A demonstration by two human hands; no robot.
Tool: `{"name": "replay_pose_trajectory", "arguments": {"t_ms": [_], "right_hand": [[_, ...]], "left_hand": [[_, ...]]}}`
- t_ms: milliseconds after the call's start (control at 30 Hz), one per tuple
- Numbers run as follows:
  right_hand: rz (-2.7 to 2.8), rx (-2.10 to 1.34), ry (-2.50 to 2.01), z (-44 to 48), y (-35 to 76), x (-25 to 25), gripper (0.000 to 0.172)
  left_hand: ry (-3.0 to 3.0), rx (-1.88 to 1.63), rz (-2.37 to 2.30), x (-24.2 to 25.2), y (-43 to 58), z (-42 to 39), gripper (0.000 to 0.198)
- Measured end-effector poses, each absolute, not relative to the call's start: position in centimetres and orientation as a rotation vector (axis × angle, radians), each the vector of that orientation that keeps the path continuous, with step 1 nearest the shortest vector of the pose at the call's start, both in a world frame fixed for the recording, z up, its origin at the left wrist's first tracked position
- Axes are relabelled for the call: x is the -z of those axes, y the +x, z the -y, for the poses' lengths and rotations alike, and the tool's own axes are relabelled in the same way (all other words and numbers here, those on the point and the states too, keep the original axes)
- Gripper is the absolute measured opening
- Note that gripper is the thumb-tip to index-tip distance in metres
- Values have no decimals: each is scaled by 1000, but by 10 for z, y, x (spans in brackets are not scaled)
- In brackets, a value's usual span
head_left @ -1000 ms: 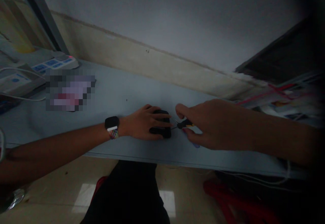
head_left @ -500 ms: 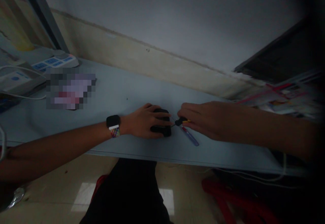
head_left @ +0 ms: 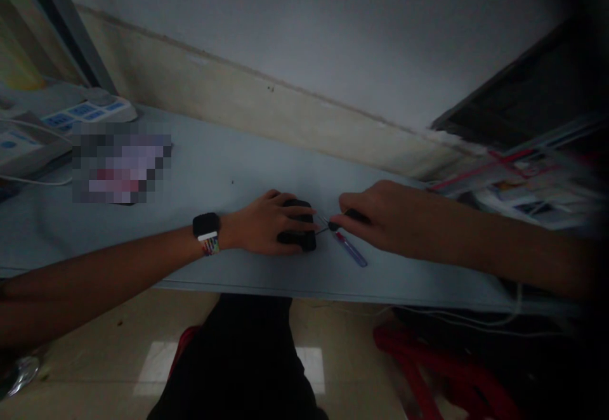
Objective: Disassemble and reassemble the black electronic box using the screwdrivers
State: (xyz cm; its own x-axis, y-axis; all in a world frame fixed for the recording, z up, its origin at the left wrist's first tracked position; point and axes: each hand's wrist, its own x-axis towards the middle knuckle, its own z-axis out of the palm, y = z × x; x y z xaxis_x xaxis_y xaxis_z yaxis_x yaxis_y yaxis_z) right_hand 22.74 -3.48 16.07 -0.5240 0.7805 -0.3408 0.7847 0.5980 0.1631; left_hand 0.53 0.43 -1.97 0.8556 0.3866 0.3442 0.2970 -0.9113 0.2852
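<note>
My left hand [head_left: 269, 224] lies over a black mouse-shaped device [head_left: 308, 240] and holds it down on the grey-blue table, fingers spread across its top. Much of the device is hidden under the fingers. In my right hand [head_left: 368, 214] is a screwdriver with a dark handle [head_left: 334, 224], gripped between thumb and fingers. Its thin shaft points left and reaches the device's right edge; whether the tip is in it I cannot tell. A second screwdriver with a clear purplish handle [head_left: 353, 252] rests on the table just below my right hand.
At the left are a pixelated flat item [head_left: 121, 169], a white power strip [head_left: 90, 113] and white cables. A wall [head_left: 266, 99] runs along the table's back. Papers and red-edged items [head_left: 523, 179] lie at the right. Below the table stands a red stool [head_left: 419, 363].
My right hand has turned around the screwdriver handle, and its knuckles sit higher. The left hand keeps its place on the device. The whole view has shifted slightly.
</note>
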Motion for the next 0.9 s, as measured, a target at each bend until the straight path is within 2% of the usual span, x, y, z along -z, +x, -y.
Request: {"name": "replay_pose_trajectory", "arguments": {"t_ms": [133,400,467,600,667,767,900], "right_hand": [[-2403,-24,1340,34,224,-166,38],[-2795,-146,1583,19,243,-202,32],[-2894,-13,1747,11,240,-189,30],[-2920,863,2041,-18,224,-124,25],[-2931,1171,2049,-34,212,-90,24],[-2936,1383,1935,-49,196,-58,27],[-2938,1347,1806,-54,183,-45,28]], "left_hand": [[2798,-612,-512,20,5,-4,59],[2800,-620,-502,23,5,-6,61],[2830,-615,-492,24,5,-6,58],[2899,-613,-457,23,5,-5,49],[2914,-618,-422,23,5,-5,45],[2906,-629,-382,23,6,-5,43],[2879,-657,-367,24,7,-5,41]]}}
